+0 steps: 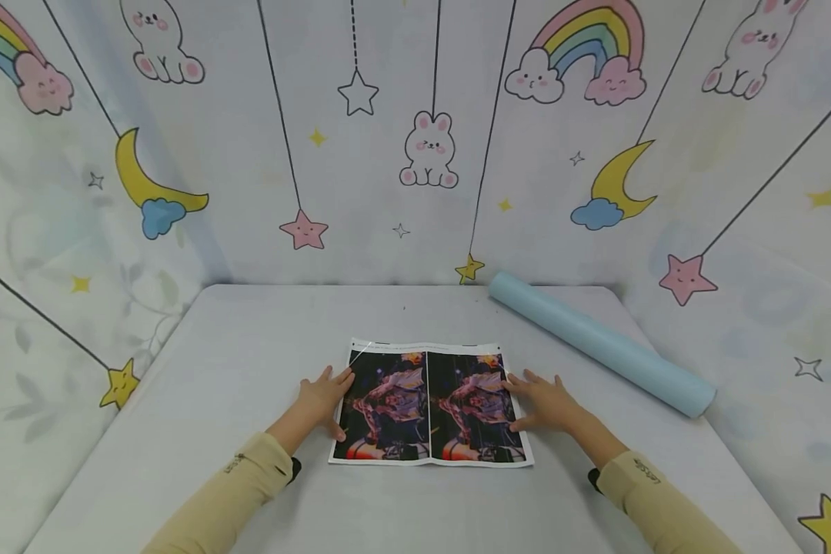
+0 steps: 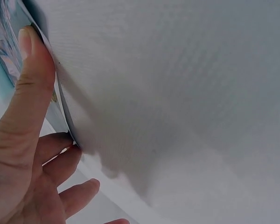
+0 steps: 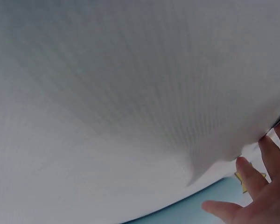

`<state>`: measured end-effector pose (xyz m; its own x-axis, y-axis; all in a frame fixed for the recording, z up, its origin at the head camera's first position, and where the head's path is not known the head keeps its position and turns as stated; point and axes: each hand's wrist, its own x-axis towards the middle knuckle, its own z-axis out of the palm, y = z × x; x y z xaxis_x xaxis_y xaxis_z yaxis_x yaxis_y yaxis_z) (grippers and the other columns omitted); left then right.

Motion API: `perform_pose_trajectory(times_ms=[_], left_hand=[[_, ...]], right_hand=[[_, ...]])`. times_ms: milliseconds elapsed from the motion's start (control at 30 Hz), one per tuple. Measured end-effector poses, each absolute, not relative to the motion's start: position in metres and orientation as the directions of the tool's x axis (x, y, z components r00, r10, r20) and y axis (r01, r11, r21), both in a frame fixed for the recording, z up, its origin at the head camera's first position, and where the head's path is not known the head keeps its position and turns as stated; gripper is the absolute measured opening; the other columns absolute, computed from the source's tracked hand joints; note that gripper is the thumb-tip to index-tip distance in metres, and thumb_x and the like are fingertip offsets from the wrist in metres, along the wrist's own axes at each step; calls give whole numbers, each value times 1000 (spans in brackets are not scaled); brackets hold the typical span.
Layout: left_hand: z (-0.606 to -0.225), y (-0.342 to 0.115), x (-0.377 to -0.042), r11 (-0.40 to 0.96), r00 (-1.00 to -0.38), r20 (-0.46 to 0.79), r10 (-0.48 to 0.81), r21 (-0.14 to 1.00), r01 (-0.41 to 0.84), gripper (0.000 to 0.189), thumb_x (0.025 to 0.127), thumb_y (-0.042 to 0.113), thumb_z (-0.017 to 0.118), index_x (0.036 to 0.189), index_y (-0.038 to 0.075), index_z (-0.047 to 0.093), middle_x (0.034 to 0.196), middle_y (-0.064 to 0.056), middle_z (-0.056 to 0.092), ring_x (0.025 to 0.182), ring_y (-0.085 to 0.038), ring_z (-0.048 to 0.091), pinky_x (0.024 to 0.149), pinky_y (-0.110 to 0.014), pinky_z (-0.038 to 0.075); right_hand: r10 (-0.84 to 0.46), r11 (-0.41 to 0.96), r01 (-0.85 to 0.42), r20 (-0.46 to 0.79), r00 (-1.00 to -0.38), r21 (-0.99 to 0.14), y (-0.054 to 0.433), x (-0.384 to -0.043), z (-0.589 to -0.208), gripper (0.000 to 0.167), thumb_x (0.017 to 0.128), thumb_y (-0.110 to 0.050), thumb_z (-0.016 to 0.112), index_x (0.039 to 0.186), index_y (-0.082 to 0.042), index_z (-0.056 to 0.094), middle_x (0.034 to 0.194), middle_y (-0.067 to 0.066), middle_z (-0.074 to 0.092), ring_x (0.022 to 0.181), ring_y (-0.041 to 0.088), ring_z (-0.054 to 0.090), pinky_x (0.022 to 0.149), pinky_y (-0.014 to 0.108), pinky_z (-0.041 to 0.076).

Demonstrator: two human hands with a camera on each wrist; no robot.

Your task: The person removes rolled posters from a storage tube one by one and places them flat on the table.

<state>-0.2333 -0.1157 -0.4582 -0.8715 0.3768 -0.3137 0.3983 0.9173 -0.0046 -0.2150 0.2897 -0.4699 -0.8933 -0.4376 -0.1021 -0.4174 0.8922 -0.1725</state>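
Note:
A printed sheet (image 1: 388, 408) lies on the white table, with two matching dark concert-like pictures side by side and a crease down its middle. At its left edge my left hand (image 1: 318, 400) rests with fingers spread. In the left wrist view, that hand's thumb (image 2: 35, 70) lies over the sheet's edge and two fingertips touch the edge further along. My right hand (image 1: 547, 402) touches the opposite edge, its fingers spread over the border. In the right wrist view the right hand (image 3: 266, 186) shows spread fingers, and the sheet is mostly hidden.
A light blue roll (image 1: 599, 342) lies slantwise at the back right of the table (image 1: 249, 338), its near end at the right edge. Behind the table and at both sides hangs a white cloth (image 1: 235, 192) printed with bunnies, stars, moons and rainbows.

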Motion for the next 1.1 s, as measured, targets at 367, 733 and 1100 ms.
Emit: perform_pose_trajectory(times_ms=[367,733,1100], left_hand=[[-457,-109,-230,891,-876,-167,452,36,452,97,44,38,90,124,-1,52,125,-16,49,106,-33,45,78,-50,43],[-442,-78,-231,840,-841,42,540,-89,535,66,56,15,88,113,10,56,100,-10,54,89,-28,53,68,-42,46],[-450,-59,-220,809,-782,233,579,-38,587,19,76,23,72,88,9,66,83,-6,60,71,-24,60,56,-38,49]], right_hand=[[-443,896,-435,-107,-890,-94,284,-220,-467,85,62,-52,74,129,-4,52,134,18,45,128,41,31,90,72,18],[-449,883,-434,-55,-892,-176,261,-224,-467,79,48,-54,82,100,4,67,93,14,67,86,28,60,80,42,46],[-448,893,-449,42,-893,-18,219,-191,-473,54,64,-58,72,54,-11,45,52,-9,18,49,7,18,43,24,19]])
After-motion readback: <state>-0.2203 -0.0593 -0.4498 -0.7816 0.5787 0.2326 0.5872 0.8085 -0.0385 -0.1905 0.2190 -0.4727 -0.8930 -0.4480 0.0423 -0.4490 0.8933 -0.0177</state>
